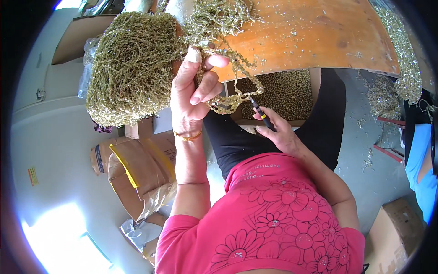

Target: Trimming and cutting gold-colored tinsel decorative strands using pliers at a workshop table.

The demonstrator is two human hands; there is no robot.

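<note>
My left hand (194,89) is raised in front of the table edge, its fingers curled round strands of a gold glittery garland (235,98). A loop of the garland hangs down to the right of that hand. My right hand (280,132) grips a slim black pen-like tool (264,118) with a yellow band and a thin pointed metal tip. That tip meets the lower right of the garland loop, or lies just in front of it; I cannot tell which. The exact kind of tool is not clear.
A thick bundle of gold strands (132,68) hangs over the table's left side. More strands (219,18) lie on the orange wooden table (315,36), among scattered glitter. Below its edge stands a box of gold beads (278,91). Cardboard boxes (141,169) are at left; a person in blue (419,169) is at right.
</note>
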